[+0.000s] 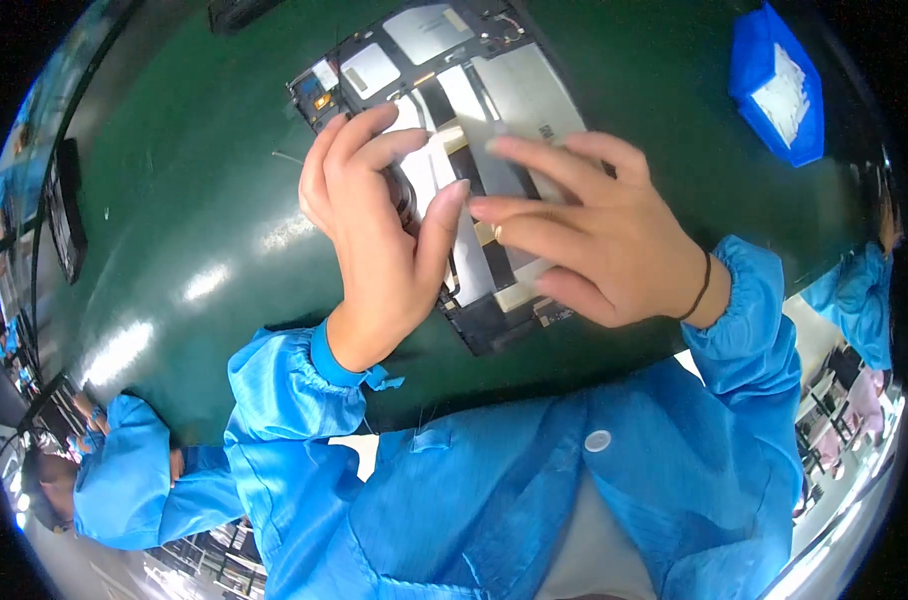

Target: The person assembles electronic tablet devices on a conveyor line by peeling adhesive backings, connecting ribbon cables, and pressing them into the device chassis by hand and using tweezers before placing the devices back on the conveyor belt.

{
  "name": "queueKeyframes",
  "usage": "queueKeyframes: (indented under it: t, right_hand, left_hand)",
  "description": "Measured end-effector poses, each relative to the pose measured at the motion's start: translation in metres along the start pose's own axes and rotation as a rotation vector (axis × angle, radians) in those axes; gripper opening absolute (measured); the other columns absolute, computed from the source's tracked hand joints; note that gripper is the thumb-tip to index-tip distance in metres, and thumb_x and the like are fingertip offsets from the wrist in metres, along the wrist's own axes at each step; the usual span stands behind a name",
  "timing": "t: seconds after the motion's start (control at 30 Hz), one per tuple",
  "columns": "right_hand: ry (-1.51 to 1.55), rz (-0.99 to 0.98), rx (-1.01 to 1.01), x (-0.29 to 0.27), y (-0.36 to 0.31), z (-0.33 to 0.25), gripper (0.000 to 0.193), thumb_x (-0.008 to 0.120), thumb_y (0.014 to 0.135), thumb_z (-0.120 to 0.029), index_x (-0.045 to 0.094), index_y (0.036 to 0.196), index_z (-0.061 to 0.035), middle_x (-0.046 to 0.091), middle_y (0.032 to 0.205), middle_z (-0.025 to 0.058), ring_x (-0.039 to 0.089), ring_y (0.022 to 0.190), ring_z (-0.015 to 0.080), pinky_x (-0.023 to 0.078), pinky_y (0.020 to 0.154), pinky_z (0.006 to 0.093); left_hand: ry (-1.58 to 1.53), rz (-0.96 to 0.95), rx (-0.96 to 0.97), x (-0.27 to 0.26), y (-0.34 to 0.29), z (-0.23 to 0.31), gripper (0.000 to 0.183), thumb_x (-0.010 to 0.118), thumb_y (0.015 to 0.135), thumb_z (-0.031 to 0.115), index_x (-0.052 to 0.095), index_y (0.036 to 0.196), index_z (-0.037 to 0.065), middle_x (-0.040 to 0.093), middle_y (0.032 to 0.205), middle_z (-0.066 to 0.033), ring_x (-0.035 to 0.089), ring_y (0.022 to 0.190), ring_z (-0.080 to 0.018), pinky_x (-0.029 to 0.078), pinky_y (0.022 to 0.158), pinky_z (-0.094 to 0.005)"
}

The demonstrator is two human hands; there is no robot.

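Observation:
An opened tablet-like device [523, 85] lies tilted on the green tabletop, its inner side up, with silver panels, dark strips and thin cables showing. My left hand [374, 220] rests over its left part, fingers bent and the thumb held apart from them. Under that palm a dark rounded edge peeks out, too hidden to name. Over the right part of the device hovers or rests my right hand [604, 230], fingers stretched and spread, slightly blurred; whether the fingertips touch cannot be told. Nothing shows in its grasp.
A blue bin [809, 125] with white pieces stands at the far right of the green table [204, 200]. A dark flat object [66, 210] lies at the left edge, another dark object [239, 12] at the far edge. People in blue sleeves [124, 470] sit on both sides.

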State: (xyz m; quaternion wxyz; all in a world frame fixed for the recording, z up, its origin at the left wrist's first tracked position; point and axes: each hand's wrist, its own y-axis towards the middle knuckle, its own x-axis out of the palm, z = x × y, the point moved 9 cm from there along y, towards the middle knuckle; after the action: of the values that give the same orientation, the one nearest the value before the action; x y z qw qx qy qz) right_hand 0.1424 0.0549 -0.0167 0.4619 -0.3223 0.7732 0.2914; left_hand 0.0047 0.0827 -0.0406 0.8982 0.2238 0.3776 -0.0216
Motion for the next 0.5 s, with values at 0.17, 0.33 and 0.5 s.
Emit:
queueKeyframes:
  t: [0.17, 0.33, 0.5]
  right_hand:
    - [0.091, -0.061, -0.062, 0.007, -0.011, -0.009, 0.038, 0.066, 0.08, -0.031, 0.06, 0.111, -0.0094, 0.059, 0.128, 0.0061, 0.042, 0.134, 0.0282, 0.031, 0.108, 0.051]
    - [-0.013, 0.319, 0.16, -0.034, -0.016, 0.037, 0.027, 0.065, 0.08, -0.024, 0.06, 0.102, -0.01, 0.057, 0.134, 0.0105, 0.041, 0.134, 0.0296, 0.027, 0.108, 0.0485]
    - [0.145, 0.213, 0.364, -0.002, -0.025, 0.041, 0.031, 0.07, 0.076, -0.032, 0.06, 0.098, -0.0126, 0.038, 0.148, 0.0218, 0.027, 0.14, 0.0431, 0.018, 0.109, 0.0579]
  left_hand:
    - [-0.017, 0.016, 0.015, 0.004, 0.0, 0.002, 0.052, 0.072, 0.079, 0.014, 0.049, 0.124, 0.005, 0.048, 0.132, -0.0175, 0.034, 0.13, -0.0408, 0.021, 0.109, -0.0479]
    - [0.043, 0.008, 0.036, -0.001, 0.004, 0.011, 0.03, 0.07, 0.079, 0.013, 0.061, 0.107, 0.008, 0.052, 0.129, -0.0141, 0.034, 0.13, -0.0393, 0.021, 0.109, -0.0473]
    - [0.189, -0.123, 0.062, 0.007, 0.003, 0.027, 0.011, 0.07, 0.079, 0.023, 0.07, 0.089, 0.017, 0.055, 0.127, -0.009, 0.036, 0.13, -0.0368, 0.017, 0.11, -0.0534]
